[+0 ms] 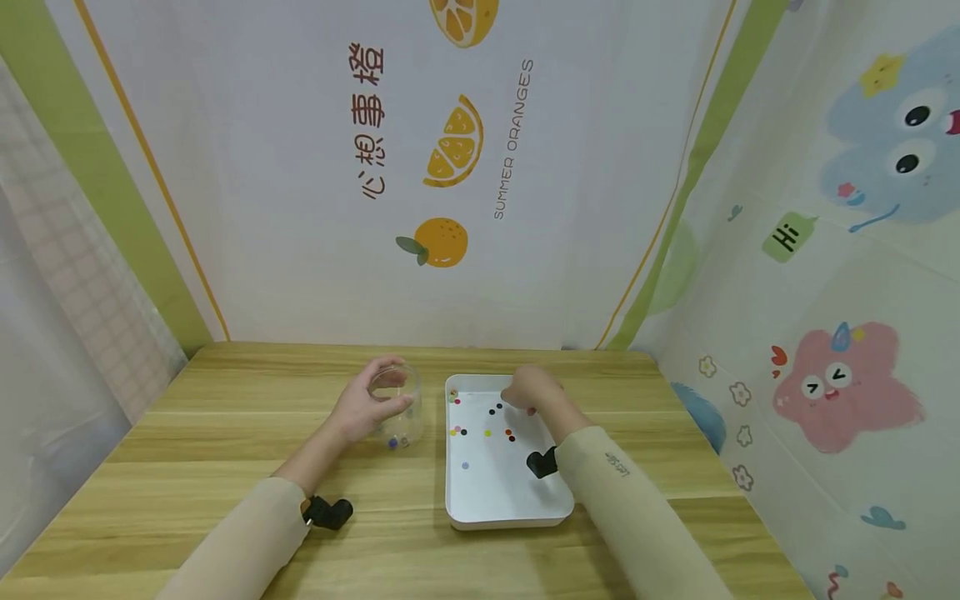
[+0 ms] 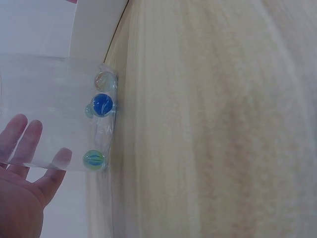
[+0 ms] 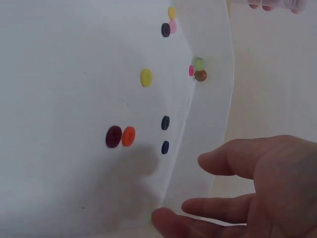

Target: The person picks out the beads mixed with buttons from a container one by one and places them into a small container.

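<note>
Clear cup point(image 1: 397, 410): upright on counter point(image 1: 225, 433), steadied by left hand point(image 1: 365, 406), fingers wrapped round; marbles point(image 2: 101, 104) inside. Right hand point(image 1: 531, 388): fingers loosely spread, empty, over white tray point(image 1: 510, 508) of buttons point(image 3: 128, 136).

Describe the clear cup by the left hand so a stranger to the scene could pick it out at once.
On the wooden table, left of the white tray, stands a clear cup gripped by the left hand. Marbles lie in its bottom, one of them a blue marble; the tray beside it holds mostly flat coloured buttons.
</note>
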`<action>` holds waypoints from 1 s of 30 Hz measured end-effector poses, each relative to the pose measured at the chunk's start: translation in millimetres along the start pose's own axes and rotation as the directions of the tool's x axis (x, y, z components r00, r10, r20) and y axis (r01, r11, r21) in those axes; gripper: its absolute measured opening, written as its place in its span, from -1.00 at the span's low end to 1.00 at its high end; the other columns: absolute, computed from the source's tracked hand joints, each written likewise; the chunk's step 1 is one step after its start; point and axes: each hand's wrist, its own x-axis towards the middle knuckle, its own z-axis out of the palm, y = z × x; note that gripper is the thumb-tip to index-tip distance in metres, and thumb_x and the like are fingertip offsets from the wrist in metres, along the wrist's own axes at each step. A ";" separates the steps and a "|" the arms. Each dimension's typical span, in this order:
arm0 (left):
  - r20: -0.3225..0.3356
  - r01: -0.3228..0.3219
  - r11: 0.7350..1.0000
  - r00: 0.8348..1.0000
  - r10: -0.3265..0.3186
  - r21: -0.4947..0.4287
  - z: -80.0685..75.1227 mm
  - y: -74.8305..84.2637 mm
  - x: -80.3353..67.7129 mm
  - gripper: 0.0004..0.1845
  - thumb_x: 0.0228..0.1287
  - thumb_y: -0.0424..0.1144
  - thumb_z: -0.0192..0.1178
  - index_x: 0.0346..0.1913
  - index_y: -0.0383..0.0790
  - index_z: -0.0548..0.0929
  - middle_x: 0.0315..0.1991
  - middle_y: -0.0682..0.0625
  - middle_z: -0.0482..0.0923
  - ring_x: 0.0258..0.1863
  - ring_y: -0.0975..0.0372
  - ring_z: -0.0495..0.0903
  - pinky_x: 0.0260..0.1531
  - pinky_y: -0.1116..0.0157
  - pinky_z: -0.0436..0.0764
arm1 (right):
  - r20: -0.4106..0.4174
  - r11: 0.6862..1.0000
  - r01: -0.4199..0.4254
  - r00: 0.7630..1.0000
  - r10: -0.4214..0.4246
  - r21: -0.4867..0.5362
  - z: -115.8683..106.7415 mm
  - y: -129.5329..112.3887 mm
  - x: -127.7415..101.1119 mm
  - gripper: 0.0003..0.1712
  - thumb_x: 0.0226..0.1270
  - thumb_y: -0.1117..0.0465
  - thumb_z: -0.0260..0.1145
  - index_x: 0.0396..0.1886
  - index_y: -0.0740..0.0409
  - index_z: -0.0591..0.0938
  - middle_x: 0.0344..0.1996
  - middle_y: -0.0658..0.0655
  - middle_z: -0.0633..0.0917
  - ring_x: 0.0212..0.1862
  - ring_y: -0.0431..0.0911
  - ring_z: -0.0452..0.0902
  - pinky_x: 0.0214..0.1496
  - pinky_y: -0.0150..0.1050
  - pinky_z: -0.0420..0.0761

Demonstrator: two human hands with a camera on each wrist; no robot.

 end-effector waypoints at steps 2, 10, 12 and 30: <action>-0.002 -0.002 1.000 1.000 0.002 0.001 0.0 -0.6 0.4 -0.26 0.47 -0.20 0.43 0.59 -0.17 0.36 0.46 -0.34 0.54 0.50 -0.26 0.50 0.34 -0.19 0.69 | 0.015 1.000 -0.016 1.000 0.016 0.000 1.8 -2.3 0.9 -0.71 0.56 0.02 0.37 -0.22 0.17 0.71 -0.45 0.04 0.60 -0.63 -0.15 0.43 -0.37 -0.24 0.45; -0.002 -0.007 1.000 1.000 0.007 -0.002 -0.3 -2.1 0.5 -0.26 0.46 -0.19 0.44 0.59 -0.19 0.36 0.46 -0.35 0.53 0.51 -0.27 0.49 0.34 -0.20 0.69 | 0.036 0.998 -0.061 0.998 0.061 0.019 9.4 -5.4 6.2 -0.67 0.59 -0.02 0.39 -0.08 0.19 0.76 -0.42 0.07 0.62 -0.61 -0.12 0.42 -0.28 -0.20 0.47; -0.001 -0.009 1.000 1.000 0.009 -0.003 -0.3 -2.1 0.5 -0.26 0.47 -0.19 0.44 0.59 -0.20 0.36 0.46 -0.36 0.53 0.50 -0.28 0.49 0.33 -0.19 0.69 | 0.036 0.998 -0.068 0.997 0.067 0.019 10.1 -5.8 6.2 -0.68 0.60 0.00 0.38 -0.07 0.19 0.76 -0.42 0.08 0.61 -0.61 -0.12 0.41 -0.28 -0.20 0.47; -0.001 -0.001 1.000 1.000 0.001 -0.017 -0.1 -2.2 0.9 -0.26 0.46 -0.19 0.44 0.59 -0.16 0.37 0.48 -0.37 0.52 0.52 -0.28 0.48 0.29 -0.18 0.72 | 0.012 0.995 -0.082 0.997 0.081 0.055 11.7 -3.9 7.1 -0.75 0.59 0.12 0.37 -0.14 0.25 0.73 -0.61 0.05 0.51 -0.74 -0.16 0.36 -0.61 -0.36 0.40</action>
